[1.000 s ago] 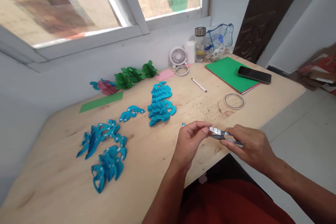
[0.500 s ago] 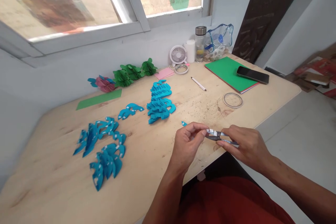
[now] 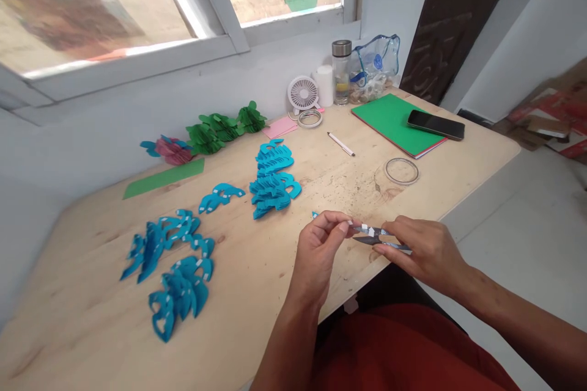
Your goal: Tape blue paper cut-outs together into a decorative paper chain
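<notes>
My left hand (image 3: 321,248) is closed in a pinch on a small blue paper piece (image 3: 315,215) with a strip of white tape (image 3: 362,228) running from it. My right hand (image 3: 424,250) grips small thread snips (image 3: 376,238), whose dark blades meet the tape strip. Both hands hover over the near edge of the wooden table (image 3: 257,281). Blue paper cutouts lie in heaps on the table: one pile (image 3: 274,178) in the middle, a small piece (image 3: 220,195) beside it, and two heaps (image 3: 158,243) (image 3: 181,293) at the left.
Green and pink paper shapes (image 3: 215,133) line the wall. A green paper strip (image 3: 162,178), pen (image 3: 340,143), two tape rings (image 3: 401,170) (image 3: 310,118), green notebook (image 3: 394,122) with a phone (image 3: 435,124), a small fan (image 3: 303,93), bottle (image 3: 340,72) and clear pouch (image 3: 375,67) stand farther back.
The view has shifted slightly, so everything sits a little further left. Both hands stay together on the tape strip and snips with hardly any movement.
</notes>
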{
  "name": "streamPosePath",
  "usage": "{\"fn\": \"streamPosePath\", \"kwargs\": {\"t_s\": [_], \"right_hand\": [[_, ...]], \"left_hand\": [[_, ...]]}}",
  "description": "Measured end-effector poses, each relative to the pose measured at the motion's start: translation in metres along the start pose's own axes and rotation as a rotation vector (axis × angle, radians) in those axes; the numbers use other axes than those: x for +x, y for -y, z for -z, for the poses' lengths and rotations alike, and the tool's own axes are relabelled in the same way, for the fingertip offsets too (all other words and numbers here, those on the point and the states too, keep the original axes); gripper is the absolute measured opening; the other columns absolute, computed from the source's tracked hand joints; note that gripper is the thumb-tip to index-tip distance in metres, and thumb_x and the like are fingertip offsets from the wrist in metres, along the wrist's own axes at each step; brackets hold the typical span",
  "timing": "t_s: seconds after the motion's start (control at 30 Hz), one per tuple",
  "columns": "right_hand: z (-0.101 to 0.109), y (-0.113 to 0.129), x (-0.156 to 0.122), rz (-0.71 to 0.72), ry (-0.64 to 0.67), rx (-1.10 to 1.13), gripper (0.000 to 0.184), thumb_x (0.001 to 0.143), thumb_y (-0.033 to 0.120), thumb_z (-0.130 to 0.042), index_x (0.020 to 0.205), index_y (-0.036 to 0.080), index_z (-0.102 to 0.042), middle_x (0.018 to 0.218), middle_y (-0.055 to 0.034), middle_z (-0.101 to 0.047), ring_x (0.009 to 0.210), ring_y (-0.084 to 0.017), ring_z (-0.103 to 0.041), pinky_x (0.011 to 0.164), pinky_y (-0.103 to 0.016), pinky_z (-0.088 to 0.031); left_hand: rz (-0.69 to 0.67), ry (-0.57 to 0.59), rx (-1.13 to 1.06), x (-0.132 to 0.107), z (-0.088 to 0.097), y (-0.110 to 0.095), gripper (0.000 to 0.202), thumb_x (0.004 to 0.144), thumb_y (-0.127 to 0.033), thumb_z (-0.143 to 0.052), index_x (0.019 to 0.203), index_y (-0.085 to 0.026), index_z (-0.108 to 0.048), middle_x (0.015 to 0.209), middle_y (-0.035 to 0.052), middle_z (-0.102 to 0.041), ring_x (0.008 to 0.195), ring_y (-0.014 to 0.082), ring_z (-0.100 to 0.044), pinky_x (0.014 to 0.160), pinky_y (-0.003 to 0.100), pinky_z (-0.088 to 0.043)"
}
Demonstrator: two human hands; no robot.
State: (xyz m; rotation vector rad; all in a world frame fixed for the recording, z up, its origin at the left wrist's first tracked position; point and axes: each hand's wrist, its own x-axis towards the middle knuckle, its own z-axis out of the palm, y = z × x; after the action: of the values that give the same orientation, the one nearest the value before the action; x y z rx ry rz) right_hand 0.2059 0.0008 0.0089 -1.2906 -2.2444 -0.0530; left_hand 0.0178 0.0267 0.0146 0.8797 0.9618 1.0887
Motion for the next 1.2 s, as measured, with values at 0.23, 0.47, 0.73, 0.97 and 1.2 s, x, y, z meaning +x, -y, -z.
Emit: {"fn": "streamPosePath", "kwargs": {"t_s": [0.23,0.47,0.73,0.97,1.2], "right_hand": [[-0.001,-0.0001,0.0008,0.004,0.007,0.012,0.034,0.093,0.042,-0.049,0.074,0.017,-0.062,0.056,0.002,-0.054,0.047,-0.01,-0.045,0.049,-0.023,-0.031],[-0.0005,0.0,0.0014,0.003,0.022,0.017,0.034,0.093,0.042,-0.048,0.074,0.017,-0.061,0.057,0.0019,-0.054,0.047,-0.01,-0.046,0.049,-0.023,-0.03],[0.0005,-0.0005,0.0021,0.015,0.022,0.025,0.033,0.092,0.042,-0.05,0.073,0.017,-0.061,0.057,0.002,-0.054,0.047,-0.009,-0.046,0.05,-0.023,-0.03],[-0.0004,-0.0016,0.0006,0.007,0.034,0.02,0.033,0.092,0.042,-0.05,0.073,0.017,-0.061,0.059,0.0014,-0.056,0.049,-0.01,-0.047,0.05,-0.023,-0.031],[0.0,-0.0015,0.0015,0.007,0.045,0.025,0.033,0.092,0.042,-0.05,0.075,0.017,-0.06,0.059,0.0014,-0.056,0.05,-0.01,-0.047,0.051,-0.024,-0.031]], "left_hand": [[0.008,0.001,-0.026,0.0022,0.0021,0.0052,0.01,0.076,-0.02,-0.066,0.086,-0.017,-0.067,0.078,0.0043,-0.073,0.083,0.0186,-0.068,0.081,0.032,-0.05],[0.024,-0.007,0.022,0.0021,-0.0012,0.0023,0.015,0.072,-0.018,-0.069,0.087,-0.018,-0.066,0.077,0.0028,-0.073,0.077,0.0151,-0.066,0.077,0.027,-0.048],[-0.001,-0.006,0.126,0.0039,-0.0059,0.0004,0.018,0.069,-0.018,-0.068,0.087,-0.018,-0.065,0.074,0.0024,-0.07,0.071,0.016,-0.064,0.069,0.027,-0.048],[-0.043,0.015,0.179,0.0064,-0.0046,0.0034,0.02,0.07,-0.018,-0.067,0.09,-0.019,-0.064,0.076,0.0036,-0.071,0.073,0.0174,-0.065,0.07,0.029,-0.049],[-0.082,0.012,0.218,0.0061,-0.0052,0.0031,0.017,0.073,-0.018,-0.065,0.091,-0.019,-0.063,0.074,0.0031,-0.07,0.076,0.0182,-0.066,0.073,0.029,-0.049]]}}
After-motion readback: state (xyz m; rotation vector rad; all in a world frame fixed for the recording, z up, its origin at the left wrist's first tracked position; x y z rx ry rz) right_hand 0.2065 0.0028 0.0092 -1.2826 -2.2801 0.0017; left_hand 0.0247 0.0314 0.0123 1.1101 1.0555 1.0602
